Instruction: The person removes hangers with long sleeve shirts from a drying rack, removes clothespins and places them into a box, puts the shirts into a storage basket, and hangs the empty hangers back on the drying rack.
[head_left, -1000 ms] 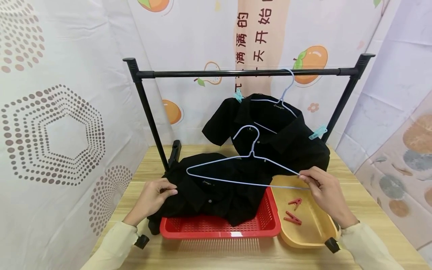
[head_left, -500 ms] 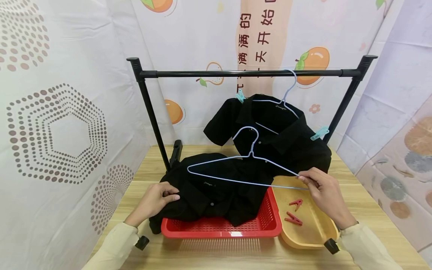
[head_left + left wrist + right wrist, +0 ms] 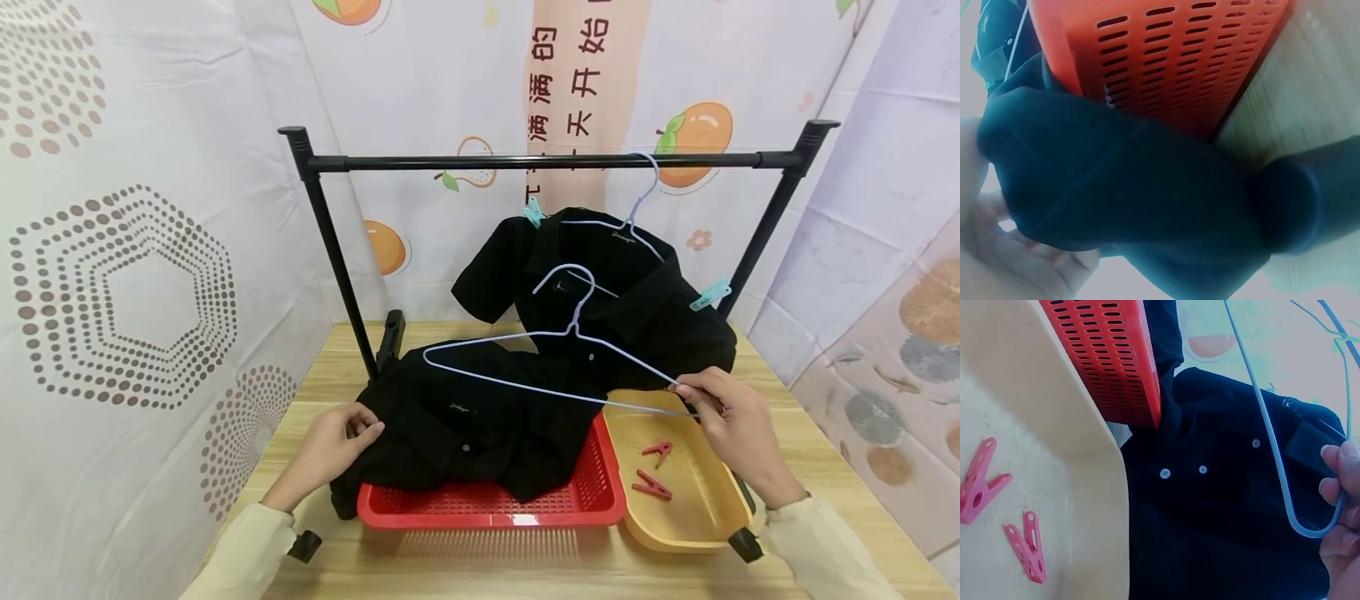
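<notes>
A light-blue wire hanger [image 3: 517,385] is held in my right hand [image 3: 738,429], which pinches its right end between thumb and fingers. The hanger hovers over a black collared shirt [image 3: 420,446], its hook toward the rack. This shirt lies spread across a red perforated basket [image 3: 491,521]. At the shirt's left edge, my left hand [image 3: 330,450] has thumb and fingers curled at the cloth. In the left wrist view the dark fabric [image 3: 1116,175] covers part of that hand. The right wrist view shows fingers on the hanger's rounded end [image 3: 1310,532].
A black rack [image 3: 450,163] spans the back. A second black shirt [image 3: 645,308] hangs from it on a blue hanger, with turquoise clips [image 3: 711,295] at both shoulders. Right of the basket stands a yellow tray [image 3: 705,525] with red clothespins [image 3: 652,486].
My right hand has shifted slightly right and up with the hanger, whose hook is now higher. My left hand has drawn slightly left at the shirt's edge.
</notes>
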Action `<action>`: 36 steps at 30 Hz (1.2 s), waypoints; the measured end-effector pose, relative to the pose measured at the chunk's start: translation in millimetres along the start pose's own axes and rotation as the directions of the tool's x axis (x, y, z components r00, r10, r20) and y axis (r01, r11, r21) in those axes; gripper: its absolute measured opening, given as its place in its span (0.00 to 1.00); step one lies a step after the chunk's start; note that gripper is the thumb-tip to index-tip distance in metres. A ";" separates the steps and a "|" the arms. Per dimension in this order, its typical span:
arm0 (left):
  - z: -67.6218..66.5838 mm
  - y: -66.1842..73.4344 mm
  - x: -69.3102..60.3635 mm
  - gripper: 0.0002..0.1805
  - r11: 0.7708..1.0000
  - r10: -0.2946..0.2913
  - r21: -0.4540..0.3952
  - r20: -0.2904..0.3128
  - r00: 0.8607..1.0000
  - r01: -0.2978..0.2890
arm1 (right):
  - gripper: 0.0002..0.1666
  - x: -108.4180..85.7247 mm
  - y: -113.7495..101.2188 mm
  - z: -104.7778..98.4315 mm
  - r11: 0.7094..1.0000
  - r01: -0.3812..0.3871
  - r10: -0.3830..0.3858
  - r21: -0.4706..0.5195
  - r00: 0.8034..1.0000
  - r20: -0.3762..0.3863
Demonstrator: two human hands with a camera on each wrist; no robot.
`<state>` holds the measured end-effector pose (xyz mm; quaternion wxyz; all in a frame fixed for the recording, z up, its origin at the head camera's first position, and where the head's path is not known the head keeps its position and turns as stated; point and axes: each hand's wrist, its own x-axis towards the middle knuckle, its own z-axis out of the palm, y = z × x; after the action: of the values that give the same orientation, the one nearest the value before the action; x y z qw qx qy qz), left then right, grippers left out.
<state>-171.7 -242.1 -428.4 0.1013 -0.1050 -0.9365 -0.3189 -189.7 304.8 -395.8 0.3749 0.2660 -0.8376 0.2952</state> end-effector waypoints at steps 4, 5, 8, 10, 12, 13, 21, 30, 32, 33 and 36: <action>-6.0 -2.5 -3.5 0.13 0.995 -0.099 0.032 0.065 0.993 0.097 | 0.19 1.1 0.2 -7.6 1.000 -0.002 0.002 -0.005 1.000 -0.007; -7.1 -2.9 -4.3 0.15 0.993 -0.118 0.038 0.085 0.989 0.115 | 0.19 1.1 0.5 -9.6 1.000 -0.003 0.003 -0.005 1.000 -0.014; -9.6 -3.7 -5.7 0.17 0.988 -0.154 0.016 0.155 0.976 0.154 | 0.19 1.4 1.4 -15.9 1.000 -0.021 0.021 -0.003 0.999 -0.026; -10.0 -5.4 -6.0 0.17 0.983 -0.175 -0.012 0.200 0.964 0.181 | 0.19 1.3 1.7 -19.8 0.999 -0.033 0.033 -0.003 0.999 -0.040; -10.3 -6.4 -6.4 0.17 0.974 -0.199 -0.057 0.246 0.949 0.219 | 0.19 1.3 1.9 -23.9 0.999 -0.047 0.047 -0.001 0.998 -0.049; -10.2 -7.0 -6.4 0.16 0.968 -0.211 -0.078 0.264 0.941 0.239 | 0.19 1.1 2.1 -25.8 0.999 -0.051 0.051 0.003 0.997 -0.053; -5.9 -10.5 -3.8 0.16 0.927 -0.267 -0.176 0.309 0.913 0.331 | 0.05 0.6 5.2 -41.5 0.998 -0.051 0.049 -0.025 0.995 -0.087; -3.1 -11.7 -3.9 0.17 0.901 -0.308 -0.204 0.317 0.897 0.382 | 0.07 5.0 6.1 -58.2 0.998 -0.058 0.049 -0.039 0.979 -0.197; -3.2 -11.9 -3.7 0.17 0.899 -0.310 -0.207 0.322 0.895 0.386 | 0.07 5.6 6.9 -62.2 0.997 -0.067 0.058 -0.038 0.975 -0.216; -3.5 -11.9 -3.5 0.18 0.897 -0.310 -0.212 0.327 0.893 0.389 | 0.07 5.9 7.1 -64.3 0.997 -0.073 0.064 -0.032 0.973 -0.224; -4.2 -12.3 -2.9 0.18 0.890 -0.310 -0.221 0.348 0.885 0.399 | 0.07 5.9 8.2 -70.8 0.995 -0.098 0.093 -0.008 0.966 -0.243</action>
<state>-171.6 -254.5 -433.0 -0.1204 0.0084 -0.8878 -0.4442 -165.3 358.2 -355.1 0.4623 0.1835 -0.8002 0.3350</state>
